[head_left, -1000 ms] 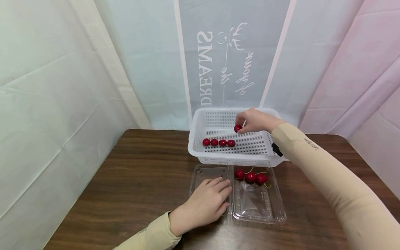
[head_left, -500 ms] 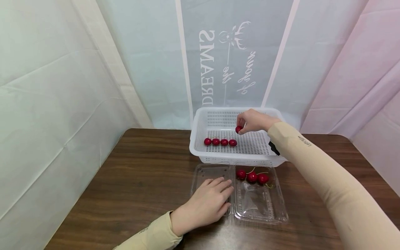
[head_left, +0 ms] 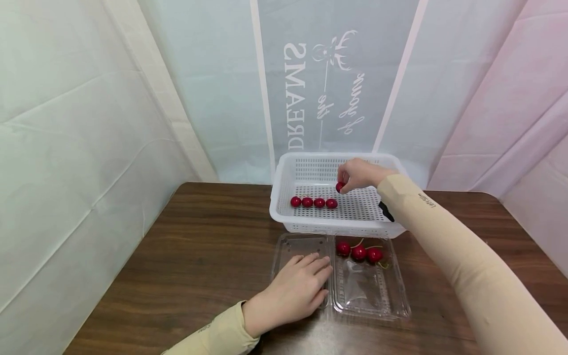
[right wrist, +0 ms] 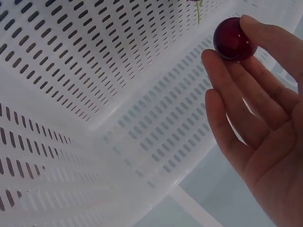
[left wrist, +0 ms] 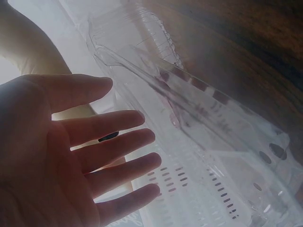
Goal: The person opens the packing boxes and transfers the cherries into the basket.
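Note:
My right hand (head_left: pixel 361 173) is inside the white plastic basket (head_left: pixel 337 227), pinching a dark red cherry (right wrist: pixel 233 39) between thumb and fingertips. The cherry is held above the slotted floor, behind and to the right of a row of several red cherries (head_left: pixel 307 202). My left hand (head_left: pixel 293 288) rests with fairly straight, spread fingers on the left half of an opened clear plastic clamshell box (head_left: pixel 364 301), covering much of that half. In the box's right half lie three stemmed cherries (head_left: pixel 358 253), along its far edge.
The basket stands at the back of a dark wooden table (head_left: pixel 213 236), close to a printed curtain (head_left: pixel 284 88). The clamshell lies right in front of it. White cloth (head_left: pixel 80 162) hangs at the left side, and more hangs at the right.
My right hand has lowered slightly into the basket with the cherry between its fingers. My left hand has stayed on the clamshell, and the head view has shifted a little.

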The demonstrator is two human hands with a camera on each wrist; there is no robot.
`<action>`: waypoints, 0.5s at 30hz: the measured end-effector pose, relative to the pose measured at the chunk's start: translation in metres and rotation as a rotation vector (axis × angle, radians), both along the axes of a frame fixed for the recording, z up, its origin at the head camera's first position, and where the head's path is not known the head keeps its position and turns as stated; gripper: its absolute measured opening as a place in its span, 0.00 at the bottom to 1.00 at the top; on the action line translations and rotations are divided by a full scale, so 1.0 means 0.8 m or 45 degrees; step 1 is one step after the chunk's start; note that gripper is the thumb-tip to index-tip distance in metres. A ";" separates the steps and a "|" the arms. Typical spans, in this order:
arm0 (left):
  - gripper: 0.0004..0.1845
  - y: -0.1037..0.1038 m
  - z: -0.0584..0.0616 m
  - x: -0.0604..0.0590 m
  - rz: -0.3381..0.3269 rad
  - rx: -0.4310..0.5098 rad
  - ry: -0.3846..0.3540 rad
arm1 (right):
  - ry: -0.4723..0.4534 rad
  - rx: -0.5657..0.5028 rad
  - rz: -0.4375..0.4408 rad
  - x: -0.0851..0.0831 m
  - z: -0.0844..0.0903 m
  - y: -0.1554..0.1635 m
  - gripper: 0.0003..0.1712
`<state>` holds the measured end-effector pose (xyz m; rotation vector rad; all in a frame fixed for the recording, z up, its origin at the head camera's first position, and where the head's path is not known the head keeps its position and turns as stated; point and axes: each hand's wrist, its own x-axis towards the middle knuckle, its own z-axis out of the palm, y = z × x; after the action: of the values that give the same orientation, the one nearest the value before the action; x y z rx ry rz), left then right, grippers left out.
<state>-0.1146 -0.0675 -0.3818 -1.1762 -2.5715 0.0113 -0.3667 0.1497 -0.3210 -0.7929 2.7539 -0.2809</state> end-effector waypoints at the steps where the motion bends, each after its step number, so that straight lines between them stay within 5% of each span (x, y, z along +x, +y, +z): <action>1: 0.21 0.000 0.000 0.000 0.000 -0.001 0.001 | -0.004 0.005 -0.002 0.000 0.000 -0.001 0.13; 15: 0.21 -0.001 0.000 0.000 -0.001 -0.012 -0.021 | -0.056 0.047 -0.012 0.002 -0.009 0.001 0.14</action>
<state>-0.1147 -0.0680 -0.3820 -1.1855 -2.5877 0.0140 -0.3647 0.1507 -0.3281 -0.7555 2.7145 -0.2461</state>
